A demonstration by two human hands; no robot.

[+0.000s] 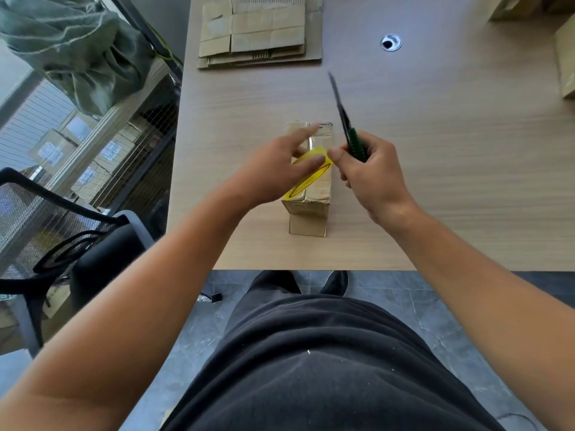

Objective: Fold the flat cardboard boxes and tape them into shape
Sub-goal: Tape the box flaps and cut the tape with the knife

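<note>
- Left hand (273, 171) pinches the yellow tape roll (311, 177), which sits on the folded box (308, 209) directly beneath it on the table (435, 169).
- Right hand (370, 178) clenches 1 green-handled cutter (356, 146) just right of that roll, with its blade pointing away.
- Flat cardboard stack (261, 29) lies well beyond both hands.
</note>
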